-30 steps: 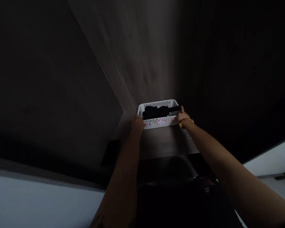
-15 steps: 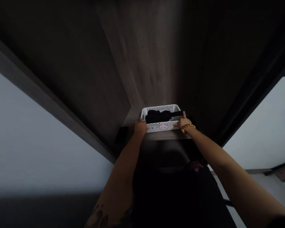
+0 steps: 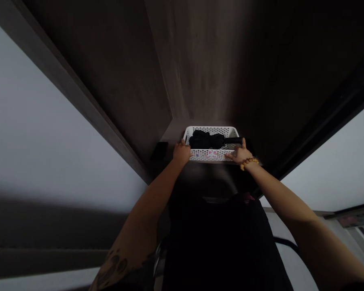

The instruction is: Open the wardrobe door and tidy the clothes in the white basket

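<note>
A white perforated plastic basket [image 3: 204,155] with a pink sticker on its front sits on a wooden shelf, close to the front edge. Inside lies a black folded umbrella [image 3: 204,140], its handle pointing right and resting over the basket's right end. My left hand [image 3: 182,152] grips the basket's left front corner, thumb along the front wall. At the right front corner, my right hand [image 3: 241,154], with a yellow bead bracelet [image 3: 249,163] at the wrist, holds the basket, and one finger reaches up by the umbrella handle's end.
Dark wooden panels rise behind and on both sides of the shelf. A dark flat rectangular thing [image 3: 159,150] lies left of the basket. Pale surfaces [image 3: 42,113] flank the cabinet. Below the shelf it is too dark to make out much.
The basket has slid toward me, so less shelf shows in front of it. Both hands keep their hold. The view has shifted, putting everything slightly higher and further right.
</note>
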The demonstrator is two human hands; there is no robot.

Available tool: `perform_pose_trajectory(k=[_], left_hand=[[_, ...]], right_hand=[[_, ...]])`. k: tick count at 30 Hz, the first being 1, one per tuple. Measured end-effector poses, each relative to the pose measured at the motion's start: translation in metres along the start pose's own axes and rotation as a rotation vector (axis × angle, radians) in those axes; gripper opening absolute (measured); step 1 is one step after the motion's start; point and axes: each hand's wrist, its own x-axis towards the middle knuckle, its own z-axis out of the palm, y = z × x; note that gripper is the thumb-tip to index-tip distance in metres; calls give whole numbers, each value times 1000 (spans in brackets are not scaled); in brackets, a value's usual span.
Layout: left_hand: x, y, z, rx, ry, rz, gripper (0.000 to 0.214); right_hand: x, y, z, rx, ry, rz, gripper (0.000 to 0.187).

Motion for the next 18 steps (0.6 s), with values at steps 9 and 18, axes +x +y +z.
perform_pose_trajectory(k=[9,18], left_hand=[[-48,20,3,-214,327,-72,65],[-159,50,75,-621,621,-44,46]], right_hand=[[51,-29,-39,-211,86,-211,71],[49,-50,-66,-148,85,-209,56]])
